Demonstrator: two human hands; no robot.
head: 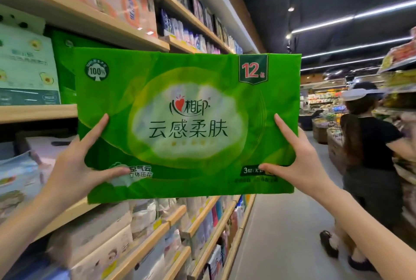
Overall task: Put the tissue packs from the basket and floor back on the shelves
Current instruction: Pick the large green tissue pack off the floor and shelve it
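Green tissue pack (186,122) is held by left-hand grip (74,167) and right-hand grip (301,162); snagging on the stocked nine-o'clock shelf (38,113) is judged possible.

Single view, worn on your head. Faces forward down a shop aisle, roughly level: ceiling light strips (324,24) upper right, grey floor (281,234) lower right. Wide-angle; the long wooden shelves (90,20) on your left bow and lean. Very close range: the large green plastic-wrapped tissue pack (186,122) fills mid-frame, your left hand (72,164) and right hand (304,164) gripping its lower corners.
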